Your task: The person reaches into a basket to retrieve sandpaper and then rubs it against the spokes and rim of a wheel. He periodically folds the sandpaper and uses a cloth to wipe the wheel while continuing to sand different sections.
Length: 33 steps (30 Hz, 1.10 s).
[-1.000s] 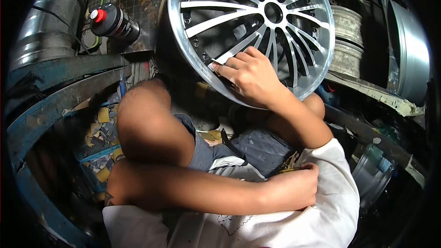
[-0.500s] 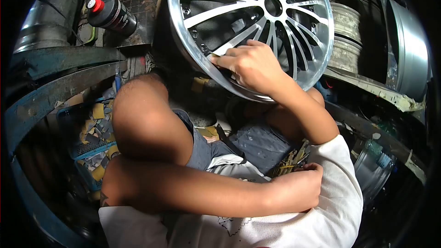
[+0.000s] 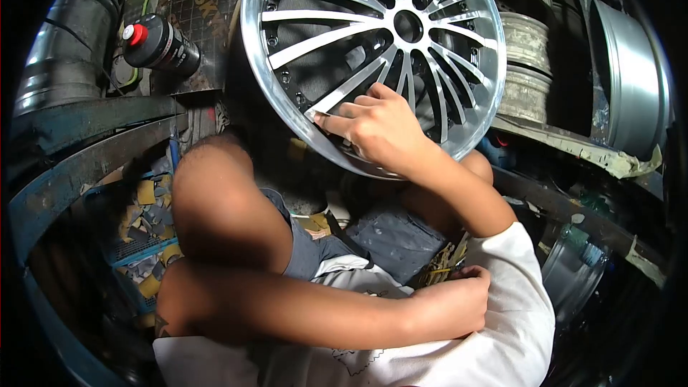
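Note:
A multi-spoke alloy wheel (image 3: 254, 43), bright silver with dark gaps, leans over my knees at the top. My right hand (image 3: 383, 129) rests on its near-left part, fingers bent and closed. Its fingertips press a small scrap, apparently sandpaper (image 3: 316, 115), onto the outer end of a spoke beside the rim; the hand mostly hides it. My left hand (image 3: 455, 301) is curled shut by my right upper arm, against the white shirt. Whatever those fingers hold, if anything, is hidden. Yellowish and dark scraps (image 3: 438, 264) lie just beyond it.
A dark bottle with a red-and-white cap (image 3: 163, 46) stands on a board at upper left. Blue baskets (image 3: 129, 251) hold cut sandpaper scraps. Stacked rims (image 3: 523, 43) and a silver rim (image 3: 638, 79) stand right, behind a metal rail (image 3: 566, 147). A clear plastic container (image 3: 577, 265) lies lower right.
The whole view has shifted, so the wheel and bottle appear further left and lower. My right fingertips have slid slightly outward along the spoke toward the rim. My left hand stays curled.

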Tool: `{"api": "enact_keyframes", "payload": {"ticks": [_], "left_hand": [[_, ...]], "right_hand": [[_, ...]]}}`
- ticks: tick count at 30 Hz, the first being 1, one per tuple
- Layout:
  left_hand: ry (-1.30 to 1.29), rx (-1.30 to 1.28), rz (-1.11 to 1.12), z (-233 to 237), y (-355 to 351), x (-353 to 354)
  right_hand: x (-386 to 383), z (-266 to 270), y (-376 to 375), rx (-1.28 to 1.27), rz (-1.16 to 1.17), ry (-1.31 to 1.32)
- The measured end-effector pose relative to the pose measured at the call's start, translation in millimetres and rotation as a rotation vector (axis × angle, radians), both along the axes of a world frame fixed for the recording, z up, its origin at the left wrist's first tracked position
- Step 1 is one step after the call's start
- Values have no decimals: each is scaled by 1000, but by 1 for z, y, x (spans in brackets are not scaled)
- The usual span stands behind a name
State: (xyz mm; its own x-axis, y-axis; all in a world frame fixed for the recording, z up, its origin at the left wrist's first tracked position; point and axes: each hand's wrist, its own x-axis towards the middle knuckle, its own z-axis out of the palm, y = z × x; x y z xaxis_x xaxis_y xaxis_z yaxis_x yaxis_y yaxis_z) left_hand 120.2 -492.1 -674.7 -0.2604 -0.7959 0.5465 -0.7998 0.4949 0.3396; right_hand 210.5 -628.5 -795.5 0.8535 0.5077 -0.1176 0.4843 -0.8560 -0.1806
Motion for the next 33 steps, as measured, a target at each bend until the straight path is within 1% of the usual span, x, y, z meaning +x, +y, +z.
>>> {"api": "enact_keyframes", "payload": {"ticks": [4, 5, 8, 10, 12, 14, 16, 17, 20, 21, 24, 26, 28, 29, 30, 32, 33], "left_hand": [[-4, -37, 15, -1, -1, -3], [-12, -30, 19, -2, -2, -2], [-14, 23, 17, -2, -3, -3], [86, 66, -49, -10, -7, -7], [181, 229, -109, -17, -13, -6], [225, 342, -184, -25, -22, -6], [309, 337, -221, -26, -28, -5], [354, 330, -242, -27, -30, -5], [379, 239, -268, -30, -34, -10], [367, 200, -260, -29, -35, -16], [298, 110, -229, -34, -39, -18], [285, 79, -230, -36, -42, -20], [319, 42, -234, -38, -43, -23], [336, 25, -234, -39, -43, -24], [333, 19, -231, -41, -43, -25], [333, 11, -220, -46, -42, -30], [311, -5, -210, -50, -42, -32]], "right_hand": [[0, -6, 4, -7, -6, -60], [-2, 0, 3, -42, -17, 4], [1, -1, 3, 5, -34, 6], [1, -7, -2, 51, -38, -17], [0, 0, -2, 78, -53, -31], [4, 0, -5, 227, -146, -26], [5, 4, -7, 358, -241, -6], [7, -1, -11, 392, -265, -79], [11, 1, -19, 552, -380, -156], [10, 5, -22, 555, -391, -190], [2, 13, -29, 742, -570, -62], [0, 27, -30, 702, -634, 20], [0, 22, -31, 753, -578, -62], [-1, 23, -30, 767, -573, -23], [-1, 20, -28, 786, -546, -52], [-2, 19, -25, 644, -536, -37], [-3, 20, -23, 630, -525, -21]]}}
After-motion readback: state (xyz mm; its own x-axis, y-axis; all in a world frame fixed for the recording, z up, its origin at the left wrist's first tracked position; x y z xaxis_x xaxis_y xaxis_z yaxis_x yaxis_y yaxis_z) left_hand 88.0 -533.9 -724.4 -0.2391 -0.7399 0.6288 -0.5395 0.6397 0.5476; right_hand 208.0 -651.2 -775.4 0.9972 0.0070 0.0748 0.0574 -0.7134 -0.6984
